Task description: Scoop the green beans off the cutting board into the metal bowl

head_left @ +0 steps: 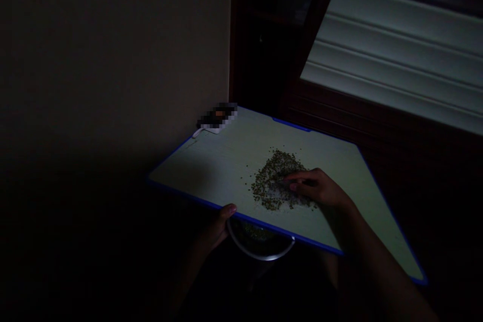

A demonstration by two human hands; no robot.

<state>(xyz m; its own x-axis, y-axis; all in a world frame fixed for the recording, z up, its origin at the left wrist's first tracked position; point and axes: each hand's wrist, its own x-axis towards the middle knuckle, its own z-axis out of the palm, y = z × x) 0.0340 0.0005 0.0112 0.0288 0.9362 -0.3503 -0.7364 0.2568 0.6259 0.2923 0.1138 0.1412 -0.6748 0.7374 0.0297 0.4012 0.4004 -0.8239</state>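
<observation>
On a pale tabletop with a blue rim lies a loose pile of small dark greenish-brown grains, spread thin with some strays. My right hand reaches in from the right, its fingers stretched apart and touching the grains; the fingertips are blurred. At the near edge, my left hand lays its thumb over the blue rim, while its other fingers are mostly hidden below. Beside that hand, under the edge, is a round metal bowl with similar grains inside, partly covered by the tabletop.
A pixelated device with a white edge and a short strap sits at the table's far left corner. A plain wall rises on the left. Dark wooden furniture with a pale ribbed panel stands behind. The room is very dim.
</observation>
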